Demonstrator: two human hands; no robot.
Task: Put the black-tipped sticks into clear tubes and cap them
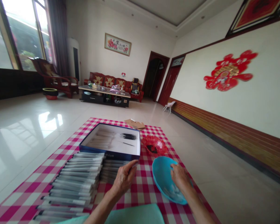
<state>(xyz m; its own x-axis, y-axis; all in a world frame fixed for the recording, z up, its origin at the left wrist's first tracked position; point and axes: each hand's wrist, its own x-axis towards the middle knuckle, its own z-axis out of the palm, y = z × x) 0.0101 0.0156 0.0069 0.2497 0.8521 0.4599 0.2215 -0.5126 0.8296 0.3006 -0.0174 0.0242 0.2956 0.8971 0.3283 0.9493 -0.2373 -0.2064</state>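
My left hand (124, 178) is over the checked cloth, near the front edge of the shallow box. Its thumb and fingers are pressed together; whatever they hold is too small to make out. My right hand (180, 176) reaches over the blue bowl (162, 174), fingers pinched inside its rim, their contents hidden. Small pale pieces (174, 189) lie in the bowl. On the left is a large pile of translucent pens (78, 177) with dark ends. More pens (113, 170) lie beside my left hand.
The open box (116, 153) contains clear tubes (100, 139) and small black parts (128, 136). Behind the blue bowl stands a red bowl (157, 143) with dark bits inside. Brown cardboard pieces (135, 124) lie at the table's far edge. A pale green cloth (137, 214) is in front of me.
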